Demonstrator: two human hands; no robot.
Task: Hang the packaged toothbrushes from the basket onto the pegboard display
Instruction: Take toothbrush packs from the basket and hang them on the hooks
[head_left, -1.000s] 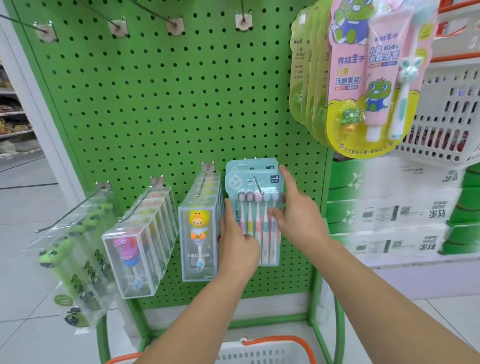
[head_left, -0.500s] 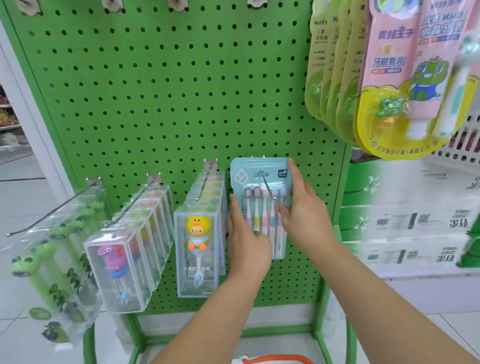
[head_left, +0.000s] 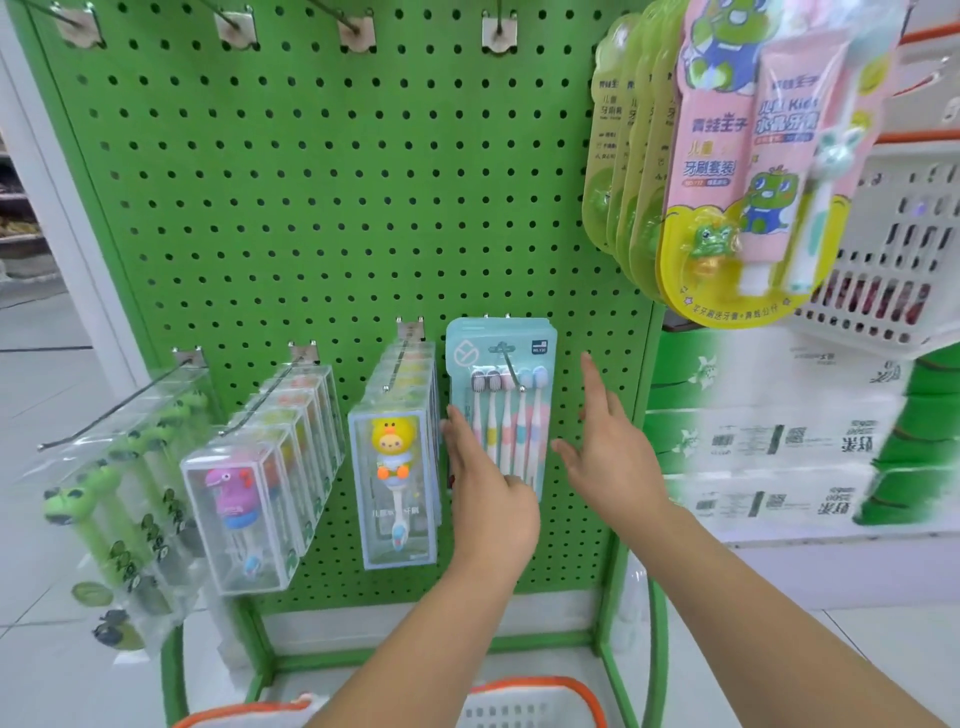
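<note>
Down near the pegboard's (head_left: 363, 208) lower right corner, the toothbrush pack (head_left: 501, 400) now hangs on its hook. Right hand (head_left: 605, 457) has let go, fingers spread wide; left hand (head_left: 491, 493), fingers flat, still steadies it. Basket (head_left: 524, 704) next, I'd guess.

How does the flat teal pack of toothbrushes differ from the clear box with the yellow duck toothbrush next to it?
The flat teal multi-brush pack is a thin card holding a row of several pastel brushes; the clear plastic duck-brush box is deep and holds a single brush. The teal pack lies close against the green pegboard; the duck box hangs foremost in a row, well out from it. Both hang from metal hooks.
</note>
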